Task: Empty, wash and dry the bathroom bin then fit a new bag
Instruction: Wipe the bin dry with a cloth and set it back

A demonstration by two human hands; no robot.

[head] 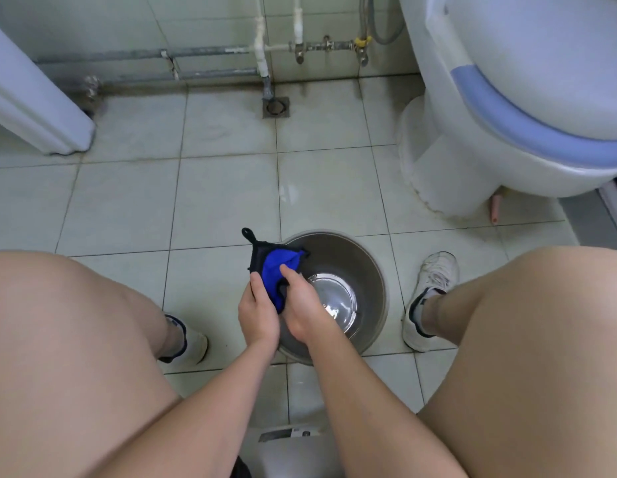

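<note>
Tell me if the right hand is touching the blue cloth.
Touching. The head view shows the right hand with fingers curled onto the blue cloth, over the bin.

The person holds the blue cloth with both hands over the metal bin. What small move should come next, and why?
Probably lower the blue cloth into the metal bin and wipe its inside. Both the left hand and the right hand grip the cloth above the near rim, the bin stands upright with no bag, and its bottom shines as if wet.

Head-worn view, steeply downward, close above tiled floor (pixel 224 188).
</note>
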